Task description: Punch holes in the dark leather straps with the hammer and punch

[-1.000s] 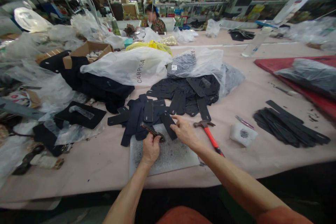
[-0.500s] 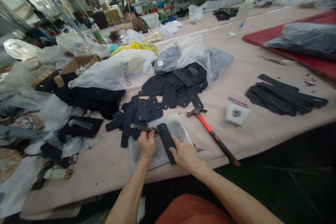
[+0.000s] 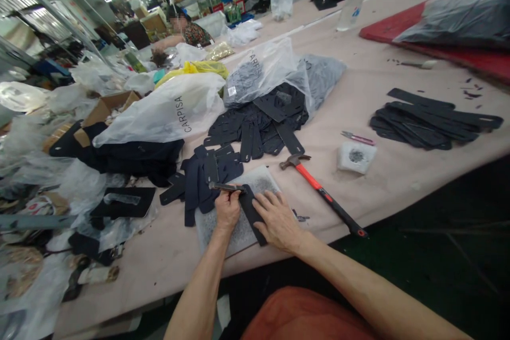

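My left hand [image 3: 228,211] is closed around a metal punch [image 3: 221,187], whose end meets the upper part of a black strip [image 3: 251,208]. That strip lies slanted on a speckled white board [image 3: 207,229] at the table's front edge. Flat across the strip's right side rests my right hand [image 3: 279,221], fingers stretched and slightly spread. A claw hammer [image 3: 319,191] with a red and black handle lies to the right of the board. Behind the board, more black strips [image 3: 195,175] form a loose heap.
A white block [image 3: 356,158] and pink-handled snips [image 3: 358,138] lie right of the hammer. Farther right is another stack of black strips [image 3: 430,119]. Plastic bags [image 3: 159,111] crowd the back and left. A clear bottle [image 3: 354,5] stands behind. Across the table sits a person [image 3: 195,34].
My right hand has gone from gripping the strip's edge to lying flat over it with fingers spread. The punch in my left hand has shifted slightly right along the strip's end. The view has tilted a little.
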A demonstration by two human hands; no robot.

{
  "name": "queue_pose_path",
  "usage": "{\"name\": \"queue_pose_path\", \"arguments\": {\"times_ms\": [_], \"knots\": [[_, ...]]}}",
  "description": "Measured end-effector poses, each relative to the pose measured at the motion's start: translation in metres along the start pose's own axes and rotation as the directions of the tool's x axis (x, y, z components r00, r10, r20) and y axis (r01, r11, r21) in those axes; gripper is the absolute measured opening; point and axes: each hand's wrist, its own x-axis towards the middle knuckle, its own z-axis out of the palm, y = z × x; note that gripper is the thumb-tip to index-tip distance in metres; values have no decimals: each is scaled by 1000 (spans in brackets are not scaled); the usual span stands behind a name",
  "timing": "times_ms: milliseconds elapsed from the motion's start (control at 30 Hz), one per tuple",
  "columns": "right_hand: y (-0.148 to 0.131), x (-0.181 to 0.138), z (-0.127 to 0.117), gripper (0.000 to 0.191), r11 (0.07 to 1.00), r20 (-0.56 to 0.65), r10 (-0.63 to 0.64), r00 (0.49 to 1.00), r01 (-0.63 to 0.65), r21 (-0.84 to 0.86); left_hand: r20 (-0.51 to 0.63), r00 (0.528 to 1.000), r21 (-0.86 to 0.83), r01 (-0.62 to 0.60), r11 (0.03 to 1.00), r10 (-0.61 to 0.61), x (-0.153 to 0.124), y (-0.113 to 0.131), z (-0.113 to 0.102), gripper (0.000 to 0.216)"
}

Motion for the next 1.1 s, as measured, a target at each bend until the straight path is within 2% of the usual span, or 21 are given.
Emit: {"name": "queue_pose_path", "arguments": {"times_ms": [200,533,700,867,1100], "knots": [[5,-5,18,57,1000,-18,7,1000,-7,21,28,1000,14,1,1000,-2,2,-3,1,21],[8,-5,21,57,1000,-25,-14,1000,13,-21,34,997,97,-66,993,63,2,0,5,20],[9,-4,22,57,1000,-43,-13,999,12,-27,22,988,197,-153,968,152,2,2,8,21],[10,-5,23,59,1000,-41,-8,999,8,-4,92,970,315,-244,917,227,4,-3,13,20],[11,-7,23,59,1000,-29,-4,1000,3,-2,173,961,407,-269,873,215,8,-10,15,22]]}}
